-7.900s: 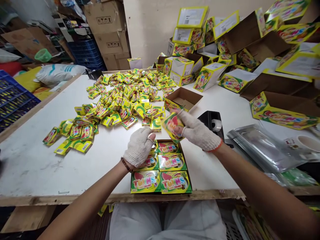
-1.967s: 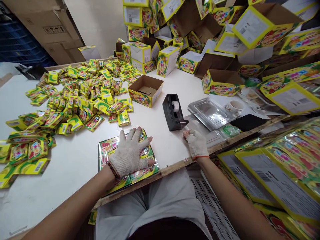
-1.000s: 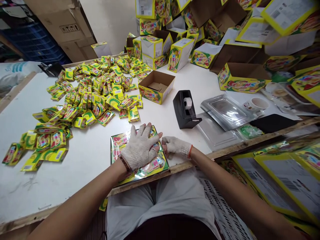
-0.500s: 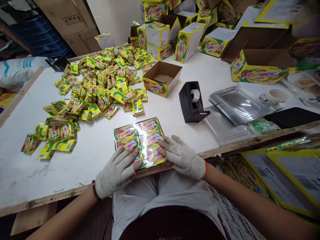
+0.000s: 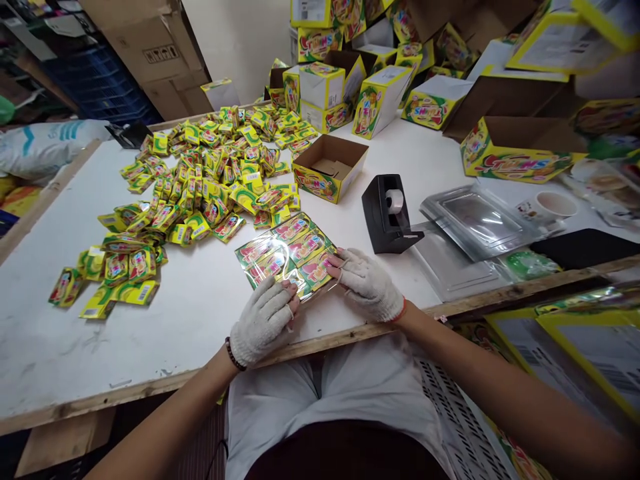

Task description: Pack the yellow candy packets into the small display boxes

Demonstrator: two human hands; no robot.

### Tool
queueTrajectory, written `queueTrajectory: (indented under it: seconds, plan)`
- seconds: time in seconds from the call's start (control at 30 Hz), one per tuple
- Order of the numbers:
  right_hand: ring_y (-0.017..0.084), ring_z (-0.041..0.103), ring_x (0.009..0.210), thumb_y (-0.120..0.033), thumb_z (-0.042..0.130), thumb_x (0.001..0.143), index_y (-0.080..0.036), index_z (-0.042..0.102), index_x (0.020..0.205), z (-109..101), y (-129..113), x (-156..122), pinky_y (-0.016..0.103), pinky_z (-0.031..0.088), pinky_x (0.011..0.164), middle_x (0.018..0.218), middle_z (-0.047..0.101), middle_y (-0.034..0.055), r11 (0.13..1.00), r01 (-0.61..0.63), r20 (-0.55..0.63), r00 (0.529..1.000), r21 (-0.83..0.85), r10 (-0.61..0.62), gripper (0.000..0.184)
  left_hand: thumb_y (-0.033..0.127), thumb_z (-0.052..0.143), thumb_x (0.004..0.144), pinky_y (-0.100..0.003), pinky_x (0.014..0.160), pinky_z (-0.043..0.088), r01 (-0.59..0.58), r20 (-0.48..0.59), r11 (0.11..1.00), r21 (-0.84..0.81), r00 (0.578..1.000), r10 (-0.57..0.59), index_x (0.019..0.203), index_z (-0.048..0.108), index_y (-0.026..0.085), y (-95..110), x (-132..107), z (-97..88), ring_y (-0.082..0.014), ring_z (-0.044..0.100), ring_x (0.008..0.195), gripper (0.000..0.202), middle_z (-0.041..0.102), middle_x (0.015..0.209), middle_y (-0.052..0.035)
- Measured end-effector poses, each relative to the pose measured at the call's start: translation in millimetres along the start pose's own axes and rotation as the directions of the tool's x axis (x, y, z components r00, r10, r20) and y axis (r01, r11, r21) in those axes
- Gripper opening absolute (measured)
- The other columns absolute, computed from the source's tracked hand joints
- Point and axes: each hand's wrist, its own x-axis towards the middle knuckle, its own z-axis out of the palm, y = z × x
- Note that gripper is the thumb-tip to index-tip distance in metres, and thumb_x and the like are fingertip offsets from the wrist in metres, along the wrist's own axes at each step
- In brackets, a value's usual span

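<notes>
A clear plastic pack (image 5: 285, 252) of several small green and yellow printed boxes lies turned at an angle on the table, glare across its top. My left hand (image 5: 265, 321), in a white glove with bare fingertips, has its fingers on the near corner of the pack. At the pack's right edge, my right hand (image 5: 367, 283), gloved the same way, holds on with its fingertips over the rim. Both thumbs are partly hidden. A large heap of loose small yellow boxes (image 5: 200, 180) spreads beyond the pack and to the left.
A black tape dispenser (image 5: 385, 213) stands right of the pack, beside clear plastic trays (image 5: 480, 220) and a paper cup (image 5: 553, 207). An open printed carton (image 5: 325, 170) sits behind. More cartons (image 5: 383, 97) are piled at the back. A wooden edge (image 5: 320, 343) borders the white table.
The pack has moved away from the table's near edge and turned at an angle. Both hands have gone forward with it; my left hand has also shifted right, to its near corner.
</notes>
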Motion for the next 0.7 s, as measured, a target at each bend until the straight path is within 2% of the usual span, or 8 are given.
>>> queueTrajectory:
  seconds: [0.17,0.3,0.33,0.4,0.47,0.53,0.6,0.7]
  plan:
    - [0.030,0.044,0.142,-0.016,0.051,0.090,-0.023,0.062,0.135,-13,-17,1,0.060,0.039,0.112,0.139,0.062,0.0140,0.996,-0.094,0.077,0.993,-0.001,0.094,0.046,0.014,0.058,0.093,-0.046,0.108,0.049,0.011,-0.026,1.000,0.016,1.000,-0.011,0.113,0.061,0.018,5,3,-2.1,-0.0219,0.065,0.117,0.021,0.074,0.114,-0.0113]
    - [0.030,0.062,0.119,-0.021,0.053,0.091,-0.019,0.068,0.121,-62,-12,2,0.050,0.050,0.101,0.120,0.070,0.0157,0.970,-0.217,-0.158,0.967,-0.109,0.199,0.033,0.005,0.060,0.088,-0.040,0.095,0.054,0.063,-0.121,0.997,0.054,0.991,-0.056,0.101,0.060,0.019,10,7,6.0,-0.0196,0.069,0.105,0.019,0.075,0.105,-0.0083]
    - [0.030,0.065,0.110,-0.024,0.054,0.091,-0.017,0.069,0.117,-76,-4,1,0.048,0.051,0.097,0.115,0.071,0.0166,0.921,-0.353,-0.272,0.914,-0.162,0.303,0.031,0.004,0.062,0.087,-0.040,0.092,0.055,0.073,-0.141,0.996,0.058,0.988,-0.064,0.099,0.059,0.020,11,7,8.1,-0.0196,0.069,0.103,0.020,0.075,0.104,-0.0081]
    - [0.031,0.065,0.100,-0.030,0.053,0.091,-0.015,0.070,0.108,-101,15,-4,0.047,0.051,0.092,0.107,0.069,0.0190,0.720,-0.667,-0.437,0.715,-0.194,0.545,0.029,0.004,0.062,0.086,-0.040,0.090,0.055,0.086,-0.167,0.994,0.064,0.983,-0.074,0.098,0.058,0.021,12,6,11.0,-0.0194,0.069,0.102,0.021,0.075,0.104,-0.0072]
    - [0.032,0.064,0.095,-0.036,0.051,0.091,-0.014,0.072,0.096,-115,34,-8,0.046,0.050,0.089,0.099,0.068,0.0195,0.502,-0.852,-0.361,0.520,-0.150,0.774,0.031,0.003,0.061,0.086,-0.040,0.091,0.054,0.094,-0.172,0.994,0.061,0.982,-0.082,0.099,0.058,0.022,13,5,11.8,-0.0187,0.068,0.102,0.023,0.075,0.105,-0.0060]
    - [0.030,0.065,0.093,-0.039,0.052,0.089,-0.015,0.072,0.088,-119,48,-12,0.043,0.049,0.087,0.092,0.070,0.0162,0.380,-0.919,-0.149,0.392,-0.103,0.908,0.032,0.003,0.060,0.087,-0.040,0.091,0.054,0.087,-0.163,0.994,0.060,0.984,-0.077,0.100,0.058,0.022,12,4,11.3,-0.0186,0.068,0.102,0.023,0.074,0.106,-0.0065]
    - [0.028,0.065,0.093,-0.039,0.055,0.085,-0.016,0.072,0.085,-116,57,-13,0.040,0.048,0.086,0.090,0.072,0.0123,0.334,-0.942,-0.056,0.335,-0.033,0.941,0.029,0.004,0.059,0.088,-0.041,0.091,0.054,0.079,-0.156,0.995,0.067,0.985,-0.068,0.101,0.058,0.022,12,3,10.8,-0.0192,0.067,0.102,0.022,0.074,0.108,-0.0075]
    - [0.026,0.066,0.095,-0.041,0.057,0.081,-0.017,0.072,0.084,-108,62,-11,0.038,0.048,0.088,0.093,0.074,0.0093,0.330,-0.941,-0.092,0.323,0.073,0.942,0.028,0.006,0.057,0.089,-0.043,0.092,0.054,0.071,-0.154,0.995,0.075,0.986,-0.059,0.103,0.059,0.022,10,0,11.3,-0.0206,0.066,0.103,0.022,0.073,0.111,-0.0083]
